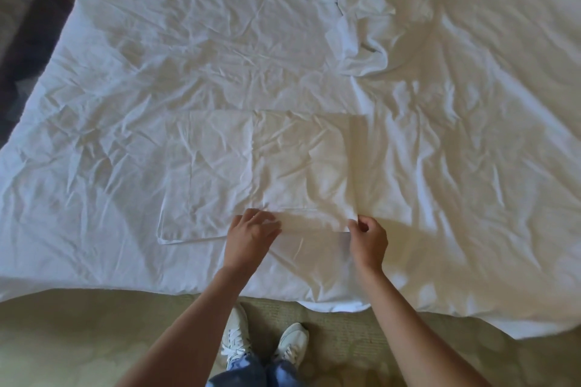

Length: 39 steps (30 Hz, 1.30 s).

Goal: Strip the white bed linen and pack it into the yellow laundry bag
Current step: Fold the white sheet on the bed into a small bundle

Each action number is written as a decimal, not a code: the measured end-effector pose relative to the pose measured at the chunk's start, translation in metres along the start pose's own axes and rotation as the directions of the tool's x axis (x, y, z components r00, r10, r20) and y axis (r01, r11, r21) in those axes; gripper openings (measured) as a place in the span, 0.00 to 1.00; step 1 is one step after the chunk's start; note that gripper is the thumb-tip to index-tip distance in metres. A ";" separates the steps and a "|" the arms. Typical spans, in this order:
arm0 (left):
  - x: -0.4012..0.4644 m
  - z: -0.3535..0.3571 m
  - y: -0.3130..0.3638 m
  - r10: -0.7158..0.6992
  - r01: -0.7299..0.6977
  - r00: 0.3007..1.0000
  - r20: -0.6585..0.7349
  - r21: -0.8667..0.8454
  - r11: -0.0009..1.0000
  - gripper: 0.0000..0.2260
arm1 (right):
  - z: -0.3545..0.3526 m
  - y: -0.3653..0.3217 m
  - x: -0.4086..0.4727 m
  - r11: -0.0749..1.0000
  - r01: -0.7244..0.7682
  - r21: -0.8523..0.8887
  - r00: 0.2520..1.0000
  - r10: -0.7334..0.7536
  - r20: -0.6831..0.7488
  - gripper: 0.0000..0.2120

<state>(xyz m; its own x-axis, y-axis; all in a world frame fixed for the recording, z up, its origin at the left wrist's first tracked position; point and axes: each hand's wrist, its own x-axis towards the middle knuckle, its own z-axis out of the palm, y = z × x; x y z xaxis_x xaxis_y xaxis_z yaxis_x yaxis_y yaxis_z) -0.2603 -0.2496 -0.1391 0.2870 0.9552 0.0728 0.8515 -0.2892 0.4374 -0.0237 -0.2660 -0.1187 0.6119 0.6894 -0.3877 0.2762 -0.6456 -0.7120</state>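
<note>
Pillowcase (276,166) lies flat, long axis left-right; left hand (251,234) rests fingers straight, right hand (367,237) pinches its near edge.

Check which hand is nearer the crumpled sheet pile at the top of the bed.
Right. The right hand is almost straight below the crumpled sheet pile, at the folded pillowcase edge; the left hand sits further left.
</note>
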 end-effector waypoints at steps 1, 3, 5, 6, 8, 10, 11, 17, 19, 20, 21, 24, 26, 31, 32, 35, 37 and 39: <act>-0.001 0.001 -0.002 0.021 -0.021 1.000 -0.003 0.007 1.000 0.03 | -0.001 0.001 0.003 1.000 0.004 -0.013 1.000 -0.003 0.015 0.04; -0.001 0.000 -0.003 0.031 -0.031 0.999 0.013 0.001 1.000 0.12 | -0.003 -0.004 0.008 1.000 -0.007 -0.024 1.000 0.007 0.030 0.01; 0.005 -0.003 -0.002 -0.008 0.010 1.000 0.029 -0.064 0.998 0.15 | -0.004 -0.013 0.012 1.000 -0.025 0.007 0.999 0.024 0.049 0.04; 0.010 -0.004 -0.002 -0.025 0.028 0.999 0.028 -0.094 0.995 0.16 | -0.004 -0.018 0.015 0.999 -0.025 0.038 0.998 0.023 0.057 0.06; 0.026 -0.005 -0.001 -0.031 0.031 1.000 0.004 -0.115 0.993 0.16 | -0.002 -0.030 0.025 0.996 -0.006 0.086 0.997 -0.001 0.075 0.11; 0.050 -0.009 -0.002 -0.048 0.045 0.998 -0.029 -0.109 0.993 0.17 | 0.003 -0.043 0.041 0.995 0.015 0.096 0.993 -0.025 0.111 0.14; 0.064 -0.010 -0.002 -0.057 0.053 0.997 -0.042 -0.101 0.993 0.18 | 0.006 -0.051 0.050 0.994 0.011 0.107 0.991 -0.025 0.131 0.16; 0.155 -0.020 -0.009 -0.031 0.029 0.999 -0.040 -0.030 0.999 0.22 | 0.032 -0.108 0.099 0.943 -0.066 0.326 0.984 0.008 0.177 0.08; 0.182 -0.020 -0.017 -0.026 0.027 0.999 -0.018 0.016 1.000 0.23 | 0.039 -0.125 0.119 0.953 -0.058 0.299 0.982 0.000 0.188 0.03; 0.193 -0.019 -0.022 -0.027 0.027 1.000 0.004 0.046 0.999 0.24 | 0.043 -0.133 0.128 0.949 -0.076 0.306 0.980 0.015 0.197 0.05; 0.203 -0.018 -0.027 -0.027 0.025 0.999 0.023 0.074 0.997 0.24 | 0.047 -0.139 0.139 0.946 -0.090 0.313 0.978 0.024 0.209 0.08; 0.226 -0.019 -0.041 -0.052 0.045 0.997 0.061 0.107 0.993 0.25 | 0.054 -0.150 0.161 0.946 -0.083 0.313 0.972 0.008 0.234 0.08; 0.237 -0.022 -0.046 -0.107 0.093 0.988 0.107 0.128 0.987 0.25 | 0.057 -0.155 0.169 0.947 -0.065 0.315 0.962 -0.024 0.271 0.05; 0.251 -0.024 -0.065 -0.175 0.141 0.972 0.154 0.210 0.968 0.26 | 0.061 -0.149 0.175 0.946 -0.028 0.322 0.968 -0.055 0.245 0.05; 0.253 -0.023 -0.070 -0.175 0.140 0.973 0.151 0.218 0.966 0.25 | 0.061 -0.147 0.174 0.949 -0.004 0.314 0.972 -0.070 0.225 0.06; 0.251 -0.018 -0.086 -0.149 0.110 0.980 0.130 0.269 0.957 0.25 | 0.066 -0.137 0.175 0.971 0.091 0.223 0.976 -0.131 0.173 0.12; 0.246 -0.017 -0.092 -0.155 0.115 0.980 0.124 0.281 0.953 0.25 | 0.072 -0.136 0.175 0.983 0.115 0.140 0.981 -0.135 0.140 0.08; 0.243 -0.018 -0.094 -0.168 0.130 0.978 0.123 0.272 0.953 0.26 | 0.074 -0.139 0.174 0.989 0.113 0.098 0.982 -0.126 0.142 0.07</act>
<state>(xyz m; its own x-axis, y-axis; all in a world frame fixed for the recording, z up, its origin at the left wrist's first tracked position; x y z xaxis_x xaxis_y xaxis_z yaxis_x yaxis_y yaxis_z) -0.2786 0.0105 -0.1467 0.1916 0.9750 -0.1129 0.9686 -0.1692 0.1823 -0.0103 -0.0316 -0.1306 0.4604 0.8049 -0.3743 0.2698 -0.5286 -0.8049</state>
